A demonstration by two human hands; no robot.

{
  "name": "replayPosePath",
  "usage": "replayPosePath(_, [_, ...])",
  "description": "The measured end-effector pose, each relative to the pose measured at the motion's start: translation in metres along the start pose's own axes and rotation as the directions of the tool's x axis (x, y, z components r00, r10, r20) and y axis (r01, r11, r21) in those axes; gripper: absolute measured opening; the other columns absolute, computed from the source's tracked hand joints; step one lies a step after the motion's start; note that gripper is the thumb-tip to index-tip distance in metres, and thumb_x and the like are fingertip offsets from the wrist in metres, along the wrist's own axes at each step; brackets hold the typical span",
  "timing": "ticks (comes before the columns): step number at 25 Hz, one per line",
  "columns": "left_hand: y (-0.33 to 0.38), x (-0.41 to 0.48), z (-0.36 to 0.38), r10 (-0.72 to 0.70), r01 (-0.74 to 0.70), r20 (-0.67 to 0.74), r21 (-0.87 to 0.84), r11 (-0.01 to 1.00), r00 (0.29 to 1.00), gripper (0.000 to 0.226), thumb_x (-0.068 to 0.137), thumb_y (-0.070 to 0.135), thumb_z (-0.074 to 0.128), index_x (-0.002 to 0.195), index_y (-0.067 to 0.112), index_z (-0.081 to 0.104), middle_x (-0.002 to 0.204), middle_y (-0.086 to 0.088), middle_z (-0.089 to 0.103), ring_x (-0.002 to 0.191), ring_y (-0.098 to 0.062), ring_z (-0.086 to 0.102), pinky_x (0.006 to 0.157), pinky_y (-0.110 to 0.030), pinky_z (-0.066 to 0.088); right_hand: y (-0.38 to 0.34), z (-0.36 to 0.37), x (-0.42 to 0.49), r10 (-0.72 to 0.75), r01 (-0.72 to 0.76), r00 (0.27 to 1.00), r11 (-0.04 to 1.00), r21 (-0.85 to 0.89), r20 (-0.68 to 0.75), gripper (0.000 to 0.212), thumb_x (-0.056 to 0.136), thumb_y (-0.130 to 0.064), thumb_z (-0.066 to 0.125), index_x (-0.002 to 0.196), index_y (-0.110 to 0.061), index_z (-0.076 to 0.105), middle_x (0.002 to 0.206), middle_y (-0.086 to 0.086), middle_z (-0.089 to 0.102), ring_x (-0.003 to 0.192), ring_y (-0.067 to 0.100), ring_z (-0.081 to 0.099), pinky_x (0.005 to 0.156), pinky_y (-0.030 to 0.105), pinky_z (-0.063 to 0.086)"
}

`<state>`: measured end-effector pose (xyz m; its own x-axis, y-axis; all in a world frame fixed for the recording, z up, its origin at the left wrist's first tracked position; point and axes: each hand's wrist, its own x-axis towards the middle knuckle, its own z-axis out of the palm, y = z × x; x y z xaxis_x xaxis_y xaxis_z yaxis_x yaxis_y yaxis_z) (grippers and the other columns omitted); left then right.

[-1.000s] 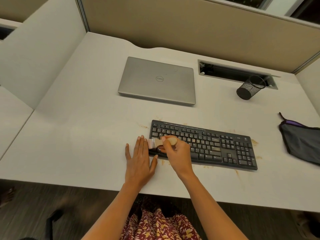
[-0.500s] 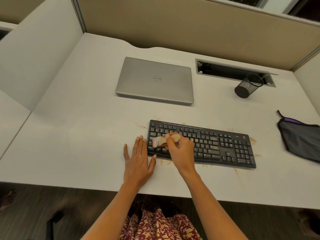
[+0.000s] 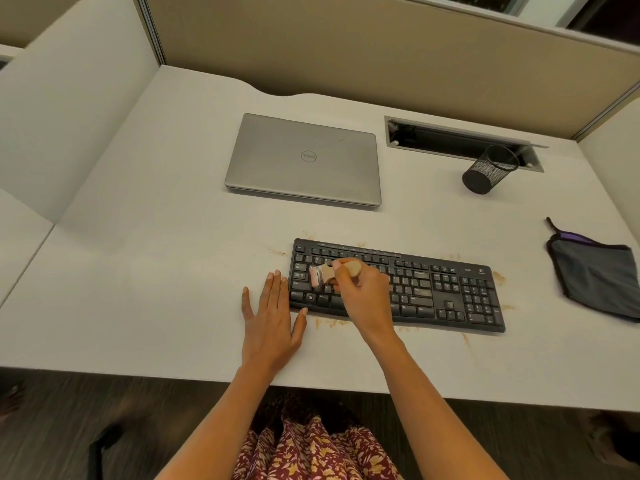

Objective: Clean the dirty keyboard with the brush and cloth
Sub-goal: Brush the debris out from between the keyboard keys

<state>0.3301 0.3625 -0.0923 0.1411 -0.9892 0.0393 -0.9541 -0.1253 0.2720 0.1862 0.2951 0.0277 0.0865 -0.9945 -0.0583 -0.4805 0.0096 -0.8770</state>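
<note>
Right hand [image 3: 363, 296] grips the brush [image 3: 329, 273], left hand [image 3: 270, 320] lies flat with straight fingers [image 3: 273, 289]; hard strokes could flick crumbs [image 3: 332, 322] across the tabletop [image 3: 156, 271].

Single head-worn camera looking forward and steeply down; sitting above near edge of desk [image 3: 145, 278], facing partition wall [image 3: 346, 46] at far side; wide-angle lens bowing straight edges (most at corners); nearly whole desk width fitting in frame; left hand [image 3: 270, 323] and right hand [image 3: 363, 296] gripping brush [image 3: 351, 267] appearing close, just below centre by keyboard [image 3: 450, 292]; laptop [image 3: 304, 161] lying farther up; floor [image 3: 69, 427] and patterned clothing [image 3: 311, 452] showing along bottom; this one view alone covering scene.
</note>
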Motion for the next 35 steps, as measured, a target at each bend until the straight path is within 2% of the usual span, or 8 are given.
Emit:
replayPosePath(7, [0.0,-0.001,0.0,0.012,-0.012,0.0,0.014,1.0,1.0,0.072,0.097,0.051,0.025,0.151,0.004,0.032,0.159,-0.012,0.028,0.149,-0.022,0.019,0.118,-0.06,0.008,0.002,0.007,-0.003,-0.017,0.023,0.994,0.998,-0.056,0.105,0.035,0.098,-0.025,0.053,0.07,-0.008,0.065,0.055,0.005,0.061,0.05,0.017,0.058,0.054,0.038,0.053])
replayPosePath(11, [0.0,0.0,0.0,0.002,-0.002,0.001,-0.007,1.0,1.0,0.073,0.098,0.052,0.024,0.152,0.004,0.031,0.16,-0.012,0.027,0.149,-0.022,0.02,0.118,-0.06,0.009,-0.005,0.01,-0.018,-0.085,0.097,0.991,0.988,-0.12,0.1,0.022,0.1,-0.022,0.051,0.088,-0.013,0.068,0.05,-0.008,0.05,0.044,0.008,0.044,0.044,0.017,0.032])
replayPosePath(15, [-0.001,-0.001,-0.001,0.01,-0.01,0.003,0.002,1.0,1.0,0.072,0.096,0.05,0.024,0.15,0.003,0.034,0.158,-0.013,0.03,0.149,-0.023,0.022,0.116,-0.062,0.012,0.0,0.009,-0.011,-0.021,0.03,0.993,0.997,-0.076,0.116,0.037,0.099,-0.022,0.053,0.072,0.0,0.065,0.058,0.01,0.062,0.053,0.024,0.059,0.057,0.043,0.053])
replayPosePath(19, [0.0,0.0,-0.001,0.005,-0.005,-0.006,-0.009,1.0,1.0,0.073,0.097,0.052,0.025,0.15,0.004,0.033,0.159,-0.012,0.029,0.149,-0.023,0.022,0.117,-0.061,0.011,-0.003,0.007,-0.012,-0.051,0.054,0.996,0.998,-0.034,0.072,0.027,0.1,-0.021,0.052,0.082,-0.01,0.069,0.055,0.006,0.057,0.046,0.008,0.045,0.047,0.028,0.039])
replayPosePath(24, [0.0,-0.002,-0.001,0.012,-0.012,-0.003,-0.005,1.0,1.0,0.072,0.097,0.05,0.026,0.15,0.003,0.034,0.159,-0.012,0.03,0.149,-0.022,0.021,0.117,-0.062,0.013,0.004,0.011,-0.01,-0.013,0.02,0.992,0.998,-0.053,0.128,0.036,0.098,-0.025,0.053,0.071,-0.004,0.065,0.068,0.011,0.066,0.062,0.026,0.064,0.061,0.045,0.055])
replayPosePath(28, [0.0,0.0,-0.001,0.002,-0.002,0.002,-0.014,1.0,1.0,0.073,0.097,0.052,0.027,0.151,0.003,0.033,0.159,-0.012,0.029,0.149,-0.023,0.021,0.117,-0.062,0.012,0.0,0.006,-0.014,-0.058,0.063,0.995,0.996,-0.055,0.084,0.026,0.1,-0.024,0.052,0.087,-0.01,0.07,0.054,-0.002,0.056,0.047,0.007,0.047,0.048,0.02,0.037])
replayPosePath(32, [-0.001,-0.001,-0.001,0.007,-0.007,0.014,0.0,1.0,1.0,0.075,0.095,0.053,0.026,0.152,0.004,0.031,0.16,-0.012,0.027,0.15,-0.022,0.019,0.117,-0.062,0.013,0.001,0.004,-0.012,-0.029,0.04,0.988,0.996,-0.074,0.153,0.034,0.099,-0.023,0.053,0.071,-0.007,0.064,0.058,0.003,0.06,0.051,0.015,0.054,0.054,0.032,0.05])
replayPosePath(35, [0.0,-0.001,-0.002,0.018,-0.018,0.004,-0.01,1.0,1.0,0.079,0.093,0.056,0.029,0.152,0.003,0.03,0.16,-0.012,0.026,0.15,-0.022,0.018,0.117,-0.062,0.011,-0.002,-0.002,-0.013,-0.057,0.066,0.993,0.994,-0.084,0.108,0.027,0.1,-0.022,0.052,0.079,-0.013,0.066,0.05,-0.003,0.049,0.043,0.01,0.041,0.045,0.02,0.033])
